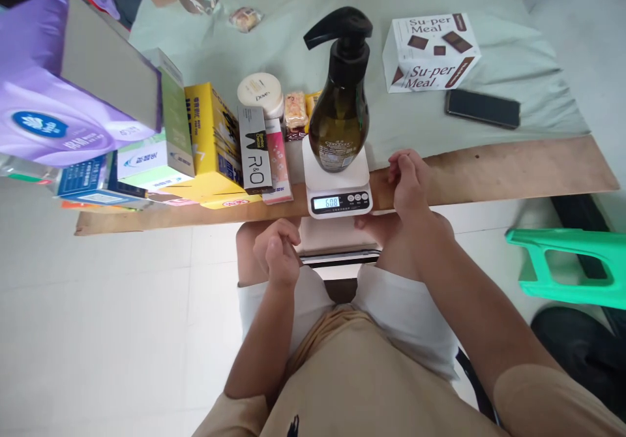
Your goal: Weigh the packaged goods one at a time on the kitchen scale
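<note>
Head view: left hand (278, 252) clenched, empty; right hand (409, 182) curled beside scale (338, 186), contents hidden.

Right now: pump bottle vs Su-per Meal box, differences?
The pump bottle is dark, rounded and upright on the scale; the Su-per Meal box is white, boxy and sits on the green cloth. The bottle is nearer the right hand. Neither is held.

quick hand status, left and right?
Left hand: loosely curled, holding nothing visible, off the table edge.
Right hand: fingers curled, empty, resting on the board beside the scale.
</note>
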{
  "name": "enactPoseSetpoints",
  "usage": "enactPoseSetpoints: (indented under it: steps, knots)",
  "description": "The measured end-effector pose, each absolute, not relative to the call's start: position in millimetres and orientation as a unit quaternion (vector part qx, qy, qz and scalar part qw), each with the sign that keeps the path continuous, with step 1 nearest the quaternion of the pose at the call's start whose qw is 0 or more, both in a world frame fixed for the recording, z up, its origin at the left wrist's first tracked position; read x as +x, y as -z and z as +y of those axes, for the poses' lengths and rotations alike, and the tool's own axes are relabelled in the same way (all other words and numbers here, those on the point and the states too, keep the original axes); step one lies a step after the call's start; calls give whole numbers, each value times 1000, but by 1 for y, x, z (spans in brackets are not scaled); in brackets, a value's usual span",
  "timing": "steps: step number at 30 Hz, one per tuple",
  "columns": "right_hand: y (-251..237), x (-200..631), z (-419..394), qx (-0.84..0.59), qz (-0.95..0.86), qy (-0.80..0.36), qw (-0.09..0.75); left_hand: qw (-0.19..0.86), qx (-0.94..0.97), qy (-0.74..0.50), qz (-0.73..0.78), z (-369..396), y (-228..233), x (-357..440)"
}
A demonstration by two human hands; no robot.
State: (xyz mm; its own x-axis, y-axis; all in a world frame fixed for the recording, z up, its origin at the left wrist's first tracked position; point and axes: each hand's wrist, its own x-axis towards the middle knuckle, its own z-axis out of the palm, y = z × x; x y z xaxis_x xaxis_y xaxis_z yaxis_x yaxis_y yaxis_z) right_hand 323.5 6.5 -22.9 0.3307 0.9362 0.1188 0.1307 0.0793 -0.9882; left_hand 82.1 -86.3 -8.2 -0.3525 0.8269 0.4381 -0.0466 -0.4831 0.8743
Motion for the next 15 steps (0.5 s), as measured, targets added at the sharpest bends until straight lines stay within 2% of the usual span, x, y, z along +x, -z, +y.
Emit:
enactPoseSetpoints:
  steps: [3, 7, 11, 15]
  knots:
    - [19, 319, 0, -575, -471, -327, 583, 298, 516, -703, 389, -66, -14, 80]
    - [2, 315, 13, -530, -483, -267, 645, 241, 593, -688, 342, -19, -64, 81]
    - [-53, 303, 54, -456, -526, -207, 687, 204, 640, -666, 323, 16, -100, 83]
    - [-100, 283, 87, -443, -577, -213, 653, 201, 625, -689, 307, 25, -95, 86]
